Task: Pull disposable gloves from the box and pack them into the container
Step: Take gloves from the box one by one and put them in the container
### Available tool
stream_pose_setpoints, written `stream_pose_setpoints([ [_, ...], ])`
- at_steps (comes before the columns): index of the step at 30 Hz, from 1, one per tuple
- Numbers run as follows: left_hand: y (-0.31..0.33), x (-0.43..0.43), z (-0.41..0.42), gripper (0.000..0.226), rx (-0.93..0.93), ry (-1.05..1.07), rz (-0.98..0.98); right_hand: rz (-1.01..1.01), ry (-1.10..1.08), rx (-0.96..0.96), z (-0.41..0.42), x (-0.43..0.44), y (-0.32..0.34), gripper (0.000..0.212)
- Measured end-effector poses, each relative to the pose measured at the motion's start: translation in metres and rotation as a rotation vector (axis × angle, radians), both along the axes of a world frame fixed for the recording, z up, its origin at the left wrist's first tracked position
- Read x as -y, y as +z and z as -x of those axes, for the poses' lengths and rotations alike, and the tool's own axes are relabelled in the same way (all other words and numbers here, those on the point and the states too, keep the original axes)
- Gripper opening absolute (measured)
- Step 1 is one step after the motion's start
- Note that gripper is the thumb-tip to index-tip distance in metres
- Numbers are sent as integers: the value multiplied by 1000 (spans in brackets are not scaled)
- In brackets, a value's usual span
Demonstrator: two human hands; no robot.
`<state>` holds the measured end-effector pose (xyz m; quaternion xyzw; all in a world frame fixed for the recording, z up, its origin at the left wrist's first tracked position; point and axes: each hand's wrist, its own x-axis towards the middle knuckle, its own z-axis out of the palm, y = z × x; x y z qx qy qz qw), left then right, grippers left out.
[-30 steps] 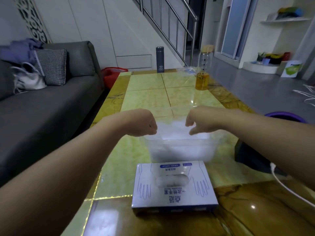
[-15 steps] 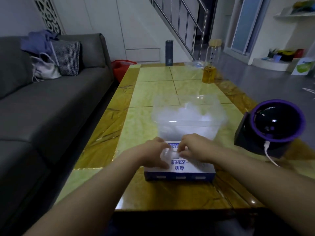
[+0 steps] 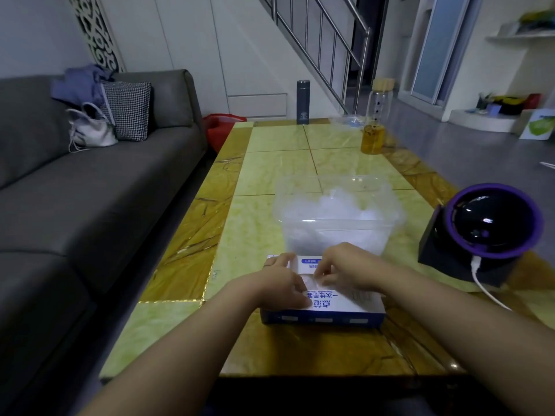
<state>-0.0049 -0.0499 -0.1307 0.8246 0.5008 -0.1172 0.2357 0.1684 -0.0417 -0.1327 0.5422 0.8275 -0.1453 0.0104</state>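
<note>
A white and blue glove box (image 3: 345, 306) lies flat near the table's front edge. Just behind it stands a clear plastic container (image 3: 336, 235) with a heap of thin translucent gloves (image 3: 339, 205) inside. My left hand (image 3: 282, 280) rests on the left part of the box top, fingers laid over it. My right hand (image 3: 351, 268) is at the box's opening, its fingertips curled and pinching a translucent glove (image 3: 309, 277) that shows there. The hands hide most of the opening.
A black and purple round device (image 3: 486, 229) with a white cable sits right of the container. A jar of yellow liquid (image 3: 374, 136), a dark flask (image 3: 302, 102) and a clear lid (image 3: 345, 120) stand at the far end. A grey sofa (image 3: 90, 190) runs along the left.
Both hands came back from above the container down to the glove box. Over the last half second they stay on it, the right fingertips working at the opening.
</note>
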Motion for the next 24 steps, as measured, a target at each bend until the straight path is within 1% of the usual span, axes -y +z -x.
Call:
stream_pose_setpoints([
  [2,0,0,-1,42,18,11,-1,-47,65,68,-2,3,-3,22],
  [3,-1,0,-1,41,31,21,0,-85,97,89,-1,6,-6,21],
  [5,-5,-1,-1,40,63,39,-14,-127,96,90,1,11,-11,7],
  [6,-7,-2,0,42,88,50,-29,-131,74,89,2,10,-12,13],
  [7,-10,-2,2,45,121,62,-42,-138,68,79,4,11,-12,18],
  [9,-13,-2,4,57,173,75,-63,-170,78,108,7,9,-12,12],
  [10,-14,-2,5,63,182,72,-69,-176,88,121,8,10,-12,12],
  [12,-14,-1,7,72,182,64,-82,-176,111,104,9,10,-9,11],
  [15,-14,-2,6,79,169,60,-87,-172,155,102,4,13,7,6],
  [17,-15,-2,7,81,162,61,-84,-196,185,149,3,17,18,5],
  [19,-14,-2,7,80,159,57,-95,-198,221,235,6,20,29,8],
  [20,-13,-2,7,80,155,55,-104,-190,217,244,7,22,37,10],
  [22,-14,-4,7,81,151,50,-112,-207,142,179,8,21,60,8],
  [24,-15,-4,7,83,145,38,-105,-290,45,34,5,16,89,5],
])
